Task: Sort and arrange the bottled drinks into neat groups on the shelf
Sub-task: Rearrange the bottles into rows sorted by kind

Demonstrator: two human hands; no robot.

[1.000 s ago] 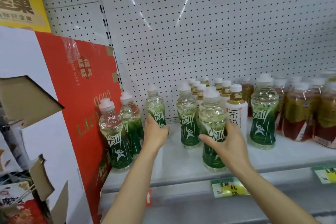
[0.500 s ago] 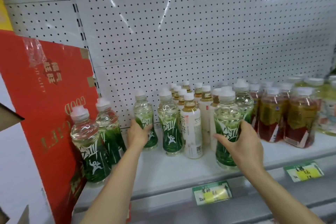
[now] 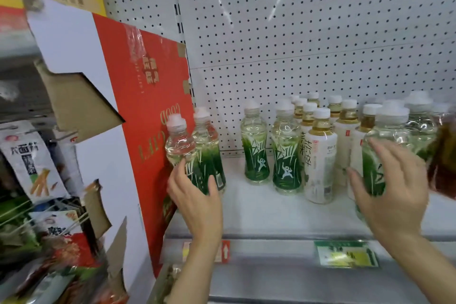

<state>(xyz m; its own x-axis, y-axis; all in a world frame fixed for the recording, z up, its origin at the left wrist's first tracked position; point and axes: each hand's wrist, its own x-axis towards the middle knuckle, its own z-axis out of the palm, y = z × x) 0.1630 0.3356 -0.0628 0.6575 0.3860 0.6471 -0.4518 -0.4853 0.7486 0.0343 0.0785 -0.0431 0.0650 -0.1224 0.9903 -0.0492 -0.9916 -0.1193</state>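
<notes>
Clear bottles with green labels stand on the white shelf (image 3: 259, 212). A pair stands at the left end; my left hand (image 3: 195, 195) is wrapped around the lower part of the front one (image 3: 178, 142), with the other (image 3: 207, 131) just behind it. Two more green-label bottles (image 3: 255, 145) (image 3: 286, 155) stand mid-shelf. White-label tea bottles (image 3: 319, 155) are grouped to their right. My right hand (image 3: 389, 192) has its fingers spread over the front of another green-label bottle (image 3: 387, 131) near the shelf's front edge.
A red carton (image 3: 148, 106) leans against the shelf's left end, touching the left pair. Brown tea bottles (image 3: 444, 155) blur at the right edge. White pegboard (image 3: 296, 32) backs the shelf. Price tags (image 3: 345, 254) line its front. Snack packs (image 3: 29, 160) hang at the far left.
My left hand left the back green-label bottle and moved left onto the front one by the carton. My right hand's fingers loosened and spread on its bottle. The camera swung left.
</notes>
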